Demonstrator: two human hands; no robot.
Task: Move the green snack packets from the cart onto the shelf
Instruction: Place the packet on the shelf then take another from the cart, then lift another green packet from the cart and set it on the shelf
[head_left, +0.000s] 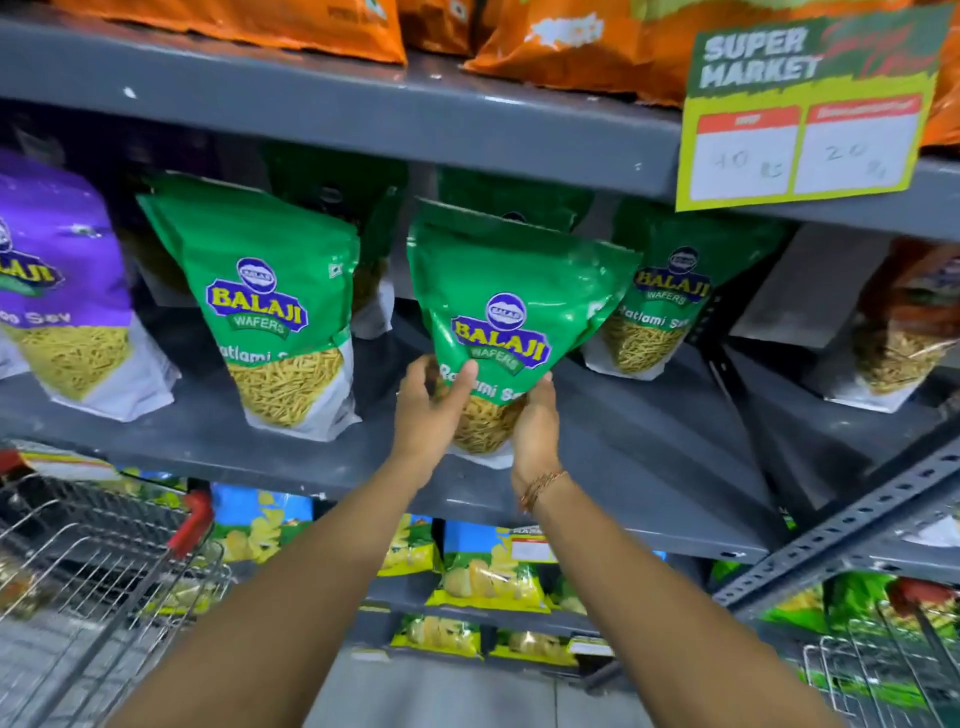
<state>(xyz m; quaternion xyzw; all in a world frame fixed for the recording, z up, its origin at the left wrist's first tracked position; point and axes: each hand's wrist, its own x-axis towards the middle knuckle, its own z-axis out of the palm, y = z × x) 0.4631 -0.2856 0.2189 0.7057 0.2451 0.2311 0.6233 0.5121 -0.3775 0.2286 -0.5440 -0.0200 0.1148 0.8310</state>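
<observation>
Left hand: clamped on the held green packet's lower left edge.
Right hand: clasps its lower right; a bracelet on the wrist.
Held green packet: tilted over the grey shelf; its base hidden by hands.
Neighbours: green packets stand either side.
Cart: lower left, contents blurred.

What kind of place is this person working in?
Most likely a supermarket aisle. Grey metal shelves hold rows of snack packets, a price sign reading "Super Market" hangs from the upper shelf, and a wire shopping cart stands at the left. Both hands grip a green snack packet.
</observation>
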